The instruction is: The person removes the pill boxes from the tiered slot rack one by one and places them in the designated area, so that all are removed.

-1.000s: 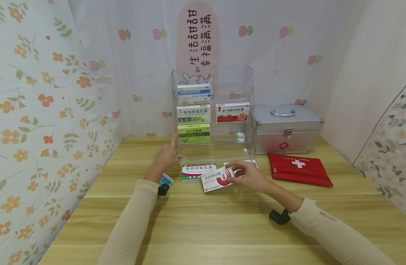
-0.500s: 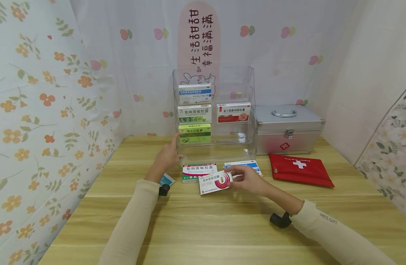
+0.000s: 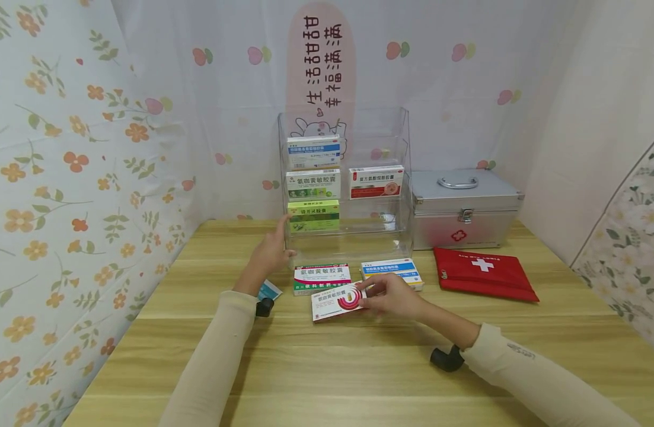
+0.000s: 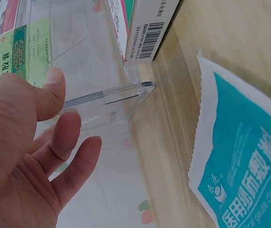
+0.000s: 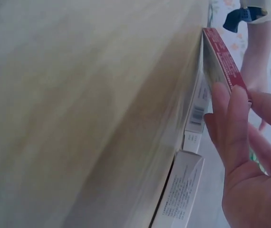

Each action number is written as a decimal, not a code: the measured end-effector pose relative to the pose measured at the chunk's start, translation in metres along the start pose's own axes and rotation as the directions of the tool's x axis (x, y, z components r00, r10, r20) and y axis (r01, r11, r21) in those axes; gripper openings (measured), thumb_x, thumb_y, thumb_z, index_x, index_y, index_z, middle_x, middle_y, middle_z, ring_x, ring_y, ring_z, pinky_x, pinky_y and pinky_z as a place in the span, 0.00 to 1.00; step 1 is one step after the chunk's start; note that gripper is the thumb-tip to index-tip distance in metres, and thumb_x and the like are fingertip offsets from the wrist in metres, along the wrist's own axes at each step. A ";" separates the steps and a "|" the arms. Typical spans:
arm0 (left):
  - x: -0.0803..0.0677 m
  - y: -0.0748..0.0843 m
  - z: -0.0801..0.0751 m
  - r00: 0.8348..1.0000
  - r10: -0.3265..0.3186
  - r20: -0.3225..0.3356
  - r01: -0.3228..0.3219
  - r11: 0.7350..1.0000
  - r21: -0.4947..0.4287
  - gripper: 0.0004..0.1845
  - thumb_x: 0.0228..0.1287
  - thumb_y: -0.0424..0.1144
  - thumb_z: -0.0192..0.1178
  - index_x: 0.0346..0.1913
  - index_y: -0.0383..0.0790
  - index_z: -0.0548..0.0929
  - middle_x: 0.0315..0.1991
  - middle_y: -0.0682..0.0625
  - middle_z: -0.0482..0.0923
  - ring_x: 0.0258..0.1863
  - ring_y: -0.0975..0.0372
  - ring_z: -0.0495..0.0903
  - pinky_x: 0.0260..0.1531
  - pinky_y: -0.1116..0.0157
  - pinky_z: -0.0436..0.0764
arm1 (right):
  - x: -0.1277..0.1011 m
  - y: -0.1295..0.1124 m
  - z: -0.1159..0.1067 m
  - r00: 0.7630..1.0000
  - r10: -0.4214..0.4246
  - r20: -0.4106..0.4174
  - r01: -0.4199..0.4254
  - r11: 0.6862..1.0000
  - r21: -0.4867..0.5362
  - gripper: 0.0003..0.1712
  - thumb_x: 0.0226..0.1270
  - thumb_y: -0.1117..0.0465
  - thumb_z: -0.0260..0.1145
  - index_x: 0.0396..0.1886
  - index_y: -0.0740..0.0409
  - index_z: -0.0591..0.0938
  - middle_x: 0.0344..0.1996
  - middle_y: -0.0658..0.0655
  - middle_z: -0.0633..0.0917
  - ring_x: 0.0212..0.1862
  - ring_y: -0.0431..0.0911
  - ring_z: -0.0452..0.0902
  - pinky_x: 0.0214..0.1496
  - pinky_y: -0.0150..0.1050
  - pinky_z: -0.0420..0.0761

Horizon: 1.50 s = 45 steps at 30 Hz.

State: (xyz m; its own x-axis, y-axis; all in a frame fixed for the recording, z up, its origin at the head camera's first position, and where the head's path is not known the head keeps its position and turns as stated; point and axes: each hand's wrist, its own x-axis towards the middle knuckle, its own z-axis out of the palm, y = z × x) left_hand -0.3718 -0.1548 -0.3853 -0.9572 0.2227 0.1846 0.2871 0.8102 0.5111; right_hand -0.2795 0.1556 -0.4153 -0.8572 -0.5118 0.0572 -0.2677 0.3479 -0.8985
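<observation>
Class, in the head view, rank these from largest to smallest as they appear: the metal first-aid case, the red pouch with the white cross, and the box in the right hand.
1. Metal first-aid case, largest though farthest.
2. Red pouch.
3. Box pinched by the right hand, clearly smallest though nearest.

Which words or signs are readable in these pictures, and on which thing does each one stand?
"生活甜甜 幸福满满": pink wall sticker.
"氨咖黄敏胶囊": white-green box in the clear rack.
"氨咖黄敏胶囊": pink-banded box on the table.
White cross: red pouch.
"gauze dressing", partly cut off: teal packet.
Box in right hand: too small to read.
</observation>
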 end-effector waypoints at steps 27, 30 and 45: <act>-0.002 -0.001 0.004 1.000 0.007 -0.025 -0.007 1.000 -0.012 0.51 0.63 0.33 0.68 0.78 0.54 0.42 0.21 0.44 0.74 0.13 0.58 0.71 0.16 0.65 0.70 | 0.014 -0.007 0.018 0.993 0.108 0.041 -0.106 0.993 -0.044 0.19 0.61 0.65 0.73 0.51 0.67 0.83 0.29 0.59 0.88 0.28 0.51 0.86 0.29 0.43 0.85; -0.003 -0.001 0.003 1.000 0.007 -0.022 -0.007 1.000 -0.020 0.51 0.64 0.33 0.67 0.78 0.54 0.42 0.20 0.44 0.74 0.13 0.58 0.71 0.15 0.65 0.69 | 0.016 -0.008 0.020 0.992 0.120 0.040 -0.118 0.992 -0.047 0.19 0.60 0.64 0.74 0.50 0.67 0.83 0.27 0.59 0.87 0.27 0.51 0.86 0.29 0.43 0.85; -0.002 -0.002 0.004 1.000 0.003 -0.028 -0.003 1.000 -0.011 0.51 0.64 0.34 0.68 0.78 0.54 0.42 0.20 0.45 0.72 0.13 0.59 0.69 0.15 0.65 0.69 | 0.023 -0.014 0.025 0.994 0.103 0.045 -0.097 0.988 -0.123 0.15 0.60 0.63 0.74 0.45 0.65 0.85 0.24 0.58 0.87 0.25 0.49 0.85 0.26 0.43 0.84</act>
State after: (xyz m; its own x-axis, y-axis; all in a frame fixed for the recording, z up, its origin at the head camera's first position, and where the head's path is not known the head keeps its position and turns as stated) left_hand -0.3710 -0.1547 -0.3896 -0.9551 0.2095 0.2097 0.2903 0.8036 0.5195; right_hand -0.2847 0.1196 -0.4121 -0.8597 -0.5077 -0.0555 -0.2351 0.4899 -0.8395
